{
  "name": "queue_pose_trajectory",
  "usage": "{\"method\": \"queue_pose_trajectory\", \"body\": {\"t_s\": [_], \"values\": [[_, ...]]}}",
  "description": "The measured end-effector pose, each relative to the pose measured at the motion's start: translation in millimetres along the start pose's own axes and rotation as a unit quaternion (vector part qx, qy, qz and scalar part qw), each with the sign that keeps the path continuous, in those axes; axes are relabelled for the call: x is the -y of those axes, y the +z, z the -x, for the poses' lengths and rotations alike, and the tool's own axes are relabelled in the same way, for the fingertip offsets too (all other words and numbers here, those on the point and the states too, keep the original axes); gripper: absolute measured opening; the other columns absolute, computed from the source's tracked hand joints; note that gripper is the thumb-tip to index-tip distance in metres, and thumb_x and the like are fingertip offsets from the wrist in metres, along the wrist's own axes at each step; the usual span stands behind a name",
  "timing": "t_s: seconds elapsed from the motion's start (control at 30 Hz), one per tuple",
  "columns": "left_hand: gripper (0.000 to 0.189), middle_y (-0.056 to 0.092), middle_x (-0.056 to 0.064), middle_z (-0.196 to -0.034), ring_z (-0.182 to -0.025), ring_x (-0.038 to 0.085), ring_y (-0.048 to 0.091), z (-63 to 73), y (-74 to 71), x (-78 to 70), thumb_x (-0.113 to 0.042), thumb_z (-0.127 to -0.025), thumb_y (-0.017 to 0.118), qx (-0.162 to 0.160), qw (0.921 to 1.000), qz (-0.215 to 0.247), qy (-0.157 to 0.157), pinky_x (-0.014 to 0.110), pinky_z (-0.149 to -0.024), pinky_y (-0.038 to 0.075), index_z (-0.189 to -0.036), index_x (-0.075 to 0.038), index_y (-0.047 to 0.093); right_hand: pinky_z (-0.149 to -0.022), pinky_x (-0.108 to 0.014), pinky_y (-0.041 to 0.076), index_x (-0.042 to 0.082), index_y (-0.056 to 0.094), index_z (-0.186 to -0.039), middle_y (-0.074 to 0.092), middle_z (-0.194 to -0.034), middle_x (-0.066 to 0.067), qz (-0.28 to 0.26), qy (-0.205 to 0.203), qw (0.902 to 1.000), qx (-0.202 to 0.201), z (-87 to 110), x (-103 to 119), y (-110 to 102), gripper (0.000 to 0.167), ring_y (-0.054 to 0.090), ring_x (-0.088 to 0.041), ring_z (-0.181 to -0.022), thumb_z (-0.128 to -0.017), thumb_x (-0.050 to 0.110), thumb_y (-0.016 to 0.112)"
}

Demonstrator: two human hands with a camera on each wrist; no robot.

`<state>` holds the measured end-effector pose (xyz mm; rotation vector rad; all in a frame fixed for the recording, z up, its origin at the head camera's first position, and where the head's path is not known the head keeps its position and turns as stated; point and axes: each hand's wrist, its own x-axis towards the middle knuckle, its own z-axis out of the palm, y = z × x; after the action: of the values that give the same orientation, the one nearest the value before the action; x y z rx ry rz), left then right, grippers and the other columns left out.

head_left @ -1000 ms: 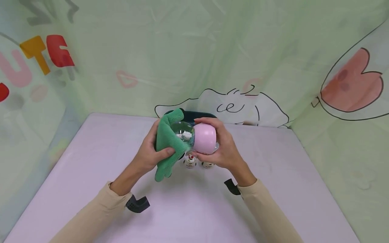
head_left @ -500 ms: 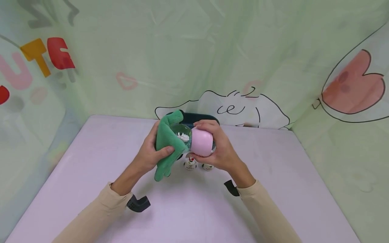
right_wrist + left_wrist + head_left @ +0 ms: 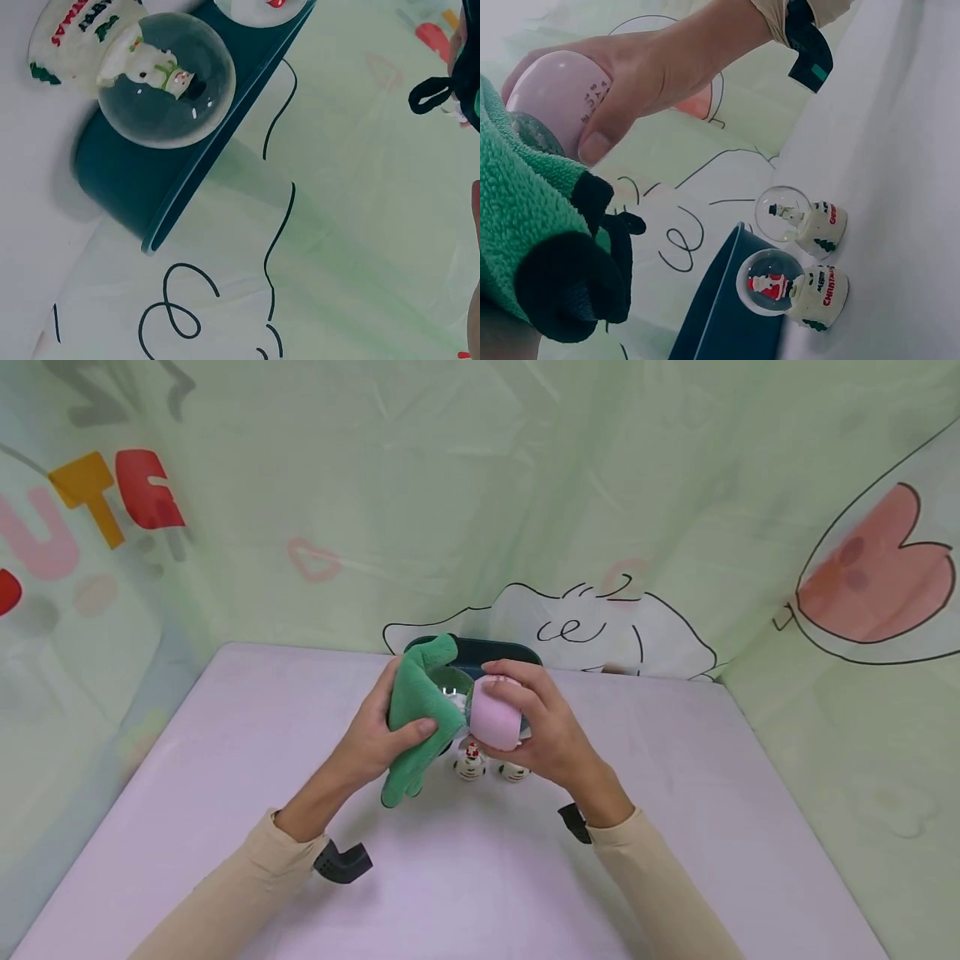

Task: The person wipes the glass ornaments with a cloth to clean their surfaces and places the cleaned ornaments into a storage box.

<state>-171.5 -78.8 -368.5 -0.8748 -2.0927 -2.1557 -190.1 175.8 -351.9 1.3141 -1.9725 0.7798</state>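
A snow globe with a pink base [image 3: 495, 717] and a clear dome [image 3: 452, 679] is held in the air between both hands, lying roughly sideways. My right hand [image 3: 558, 739] grips the pink base, fingers over its top and thumb below. A green fleecy cloth [image 3: 420, 697] with black trim [image 3: 562, 281] lies against the dome, and my left hand [image 3: 369, 739] holds it, thumb in front. The cloth hides much of the dome. Below stand two small snow globes with white bases, one with a Santa [image 3: 769, 286], the other with a snowman [image 3: 169, 71].
A dark teal bin [image 3: 495, 652] stands at the table's back edge, behind the hands and the small globes. The pale lilac table [image 3: 480, 877] is enclosed by printed green curtains [image 3: 450, 485]. A black wrist mount [image 3: 342, 863] hangs below the left sleeve.
My right hand and the pink base have shifted slightly left and down. Its fingers now reach further over the base, which has turned a little. The left hand and cloth have barely moved.
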Motion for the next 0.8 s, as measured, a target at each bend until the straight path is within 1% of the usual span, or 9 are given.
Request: {"method": "queue_pose_trajectory", "body": {"t_s": [0.2, 0.3, 0.43, 0.53, 0.63, 0.73, 0.8], "values": [[0.088, 0.047, 0.014, -0.136, -0.118, 0.033, 0.048, -0.4, 0.6, -1.9, -0.055, -0.087, 0.075, 0.000, 1.0000, -0.006, -0.003, 0.052, -0.095, 0.045, -0.153, -0.016, 0.032, -0.107, -0.039, 0.048, 0.002, 0.051, -0.128, 0.053, -0.133, -0.023, 0.040, -0.058, 0.9975, -0.004, -1.0, -4.2, -2.0, 0.077, 0.053, -0.038, -0.123, -0.065, 0.010, 0.096], [0.087, 0.048, 0.014, -0.135, -0.118, 0.033, 0.048, -0.3, 1.0, -2.9, -0.055, -0.087, 0.075, 0.001, 1.0000, -0.006, -0.007, 0.052, -0.094, 0.046, -0.153, -0.017, 0.033, -0.107, -0.038, 0.048, 0.001, 0.052, -0.126, 0.054, -0.132, -0.024, 0.044, -0.069, 0.9966, -0.009, -0.9, -5.2, -2.9, 0.076, 0.054, -0.038, -0.121, -0.065, 0.011, 0.096], [0.085, 0.049, 0.013, -0.135, -0.117, 0.033, 0.049, 0.3, 1.9, -3.9, -0.054, -0.087, 0.075, 0.002, 0.9999, -0.004, -0.010, 0.052, -0.093, 0.047, -0.152, -0.018, 0.034, -0.104, -0.038, 0.051, 0.001, 0.053, -0.124, 0.055, -0.130, -0.023, 0.037, -0.064, 0.9972, -0.015, -0.5, -5.6, -3.0, 0.075, 0.056, -0.037, -0.120, -0.064, 0.014, 0.096], [0.084, 0.049, 0.014, -0.134, -0.117, 0.033, 0.049, 1.5, 1.9, -3.7, -0.052, -0.088, 0.075, 0.004, 0.9999, -0.007, -0.012, 0.052, -0.092, 0.048, -0.153, -0.019, 0.034, -0.100, -0.041, 0.053, 0.002, 0.054, -0.125, 0.056, -0.130, -0.022, 0.033, -0.050, 0.9982, -0.011, -0.5, -4.5, -3.2, 0.076, 0.057, -0.036, -0.119, -0.064, 0.018, 0.096], [0.084, 0.049, 0.014, -0.133, -0.116, 0.033, 0.050, 3.0, 1.8, -3.8, -0.052, -0.088, 0.075, 0.007, 0.9998, -0.014, -0.015, 0.052, -0.091, 0.049, -0.154, -0.020, 0.034, -0.097, -0.043, 0.055, 0.003, 0.053, -0.126, 0.056, -0.130, -0.020, 0.022, -0.034, 0.9992, -0.007, -0.2, -3.3, -3.1, 0.071, 0.058, -0.035, -0.119, -0.071, 0.024, 0.093], [0.084, 0.049, 0.014, -0.133, -0.116, 0.033, 0.050, 3.8, 2.7, -4.8, -0.052, -0.088, 0.075, 0.012, 0.9997, -0.016, -0.013, 0.052, -0.091, 0.049, -0.154, -0.021, 0.033, -0.096, -0.043, 0.056, 0.001, 0.053, -0.125, 0.056, -0.129, -0.021, 0.002, -0.023, 0.9997, -0.010, 0.1, -3.5, -2.5, 0.064, 0.059, -0.035, -0.117, -0.080, 0.032, 0.086], [0.085, 0.049, 0.014, -0.134, -0.116, 0.032, 0.050, 3.9, 3.6, -5.6, -0.052, -0.088, 0.075, 0.014, 0.9997, -0.016, -0.009, 0.052, -0.091, 0.049, -0.154, -0.020, 0.033, -0.096, -0.042, 0.056, -0.001, 0.054, -0.124, 0.056, -0.128, -0.021, -0.013, -0.019, 0.9996, -0.015, 0.0, -4.3, -1.8, 0.063, 0.060, -0.035, -0.117, -0.082, 0.036, 0.083]]}}
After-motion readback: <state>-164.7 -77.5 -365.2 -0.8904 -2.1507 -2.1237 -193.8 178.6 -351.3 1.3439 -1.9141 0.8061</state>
